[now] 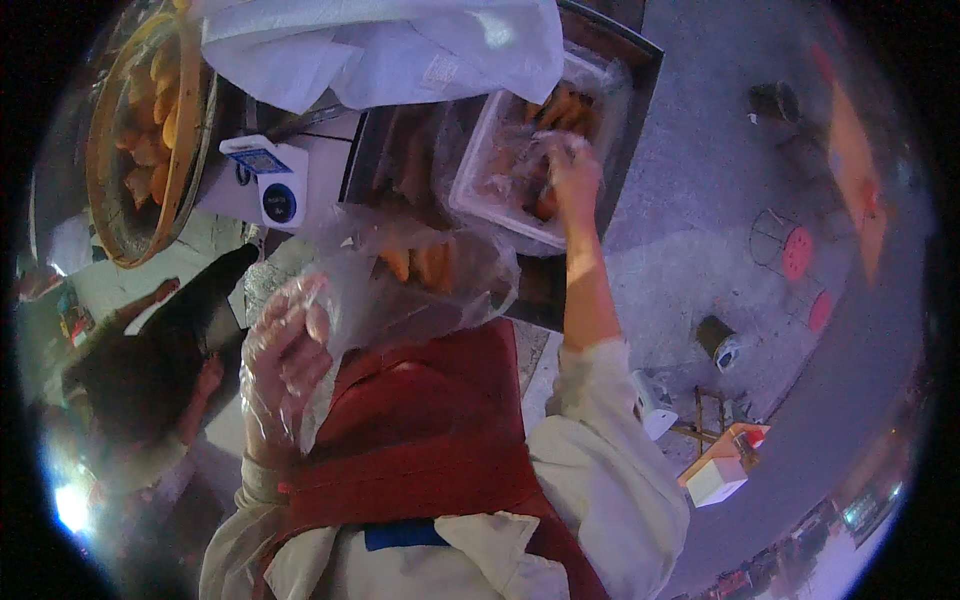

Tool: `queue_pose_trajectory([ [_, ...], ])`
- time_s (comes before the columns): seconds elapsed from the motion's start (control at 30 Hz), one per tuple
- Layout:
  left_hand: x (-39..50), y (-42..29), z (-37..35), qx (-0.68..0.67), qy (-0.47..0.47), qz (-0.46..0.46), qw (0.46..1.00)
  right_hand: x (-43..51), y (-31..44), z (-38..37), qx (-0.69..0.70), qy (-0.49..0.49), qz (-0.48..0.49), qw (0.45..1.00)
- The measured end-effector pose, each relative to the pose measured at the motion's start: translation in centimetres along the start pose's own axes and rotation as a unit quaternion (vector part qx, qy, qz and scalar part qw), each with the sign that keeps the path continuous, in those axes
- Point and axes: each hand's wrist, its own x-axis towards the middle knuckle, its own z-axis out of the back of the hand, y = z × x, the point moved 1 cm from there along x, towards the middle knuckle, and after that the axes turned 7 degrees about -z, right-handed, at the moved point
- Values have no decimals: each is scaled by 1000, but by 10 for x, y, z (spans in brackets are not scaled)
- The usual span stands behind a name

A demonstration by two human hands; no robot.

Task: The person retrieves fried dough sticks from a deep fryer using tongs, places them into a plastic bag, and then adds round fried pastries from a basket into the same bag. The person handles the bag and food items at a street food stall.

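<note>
My left hand [289, 352], in a clear plastic glove, has its fingers curled at the edge of a clear plastic bag [360, 300]. Several brown food pieces [431, 264] lie inside that bag, in front of my red apron. My right hand [574, 169] reaches into a white foam box [469, 169] lined with clear plastic, its fingers bent over clear film. What lies under those fingers is hidden. More brown food pieces [566, 111] rest at the far end of the box. I cannot tell how firmly the left fingers grip the bag.
A white cloth or sheet [390, 52] hangs over the far side. At the left stand a round wooden-rimmed basket [97, 172] of yellow-brown food and a white payment device [283, 187]. Another person in dark clothes [142, 382] is at the far left. Red stools [797, 253] stand on the right.
</note>
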Motion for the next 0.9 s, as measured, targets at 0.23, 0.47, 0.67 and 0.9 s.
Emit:
queue_pose_trajectory([
  [0.23, -5, -17, -18, 58, -25, 29, 998, 138, -108, -92, -320, 105, -28, 941],
  [0.47, 6, -25, -35, 77, -35, 53, 995, 106, -62, -67, -367, 56, -48, 927],
  [0.67, 2, -17, -48, 101, -43, 1, 994, 3, 15, 55, -217, -33, 15, 976],
  [0.9, 6, -10, -52, 115, -24, -96, 988, -93, 129, 56, 55, 83, -20, 995],
])
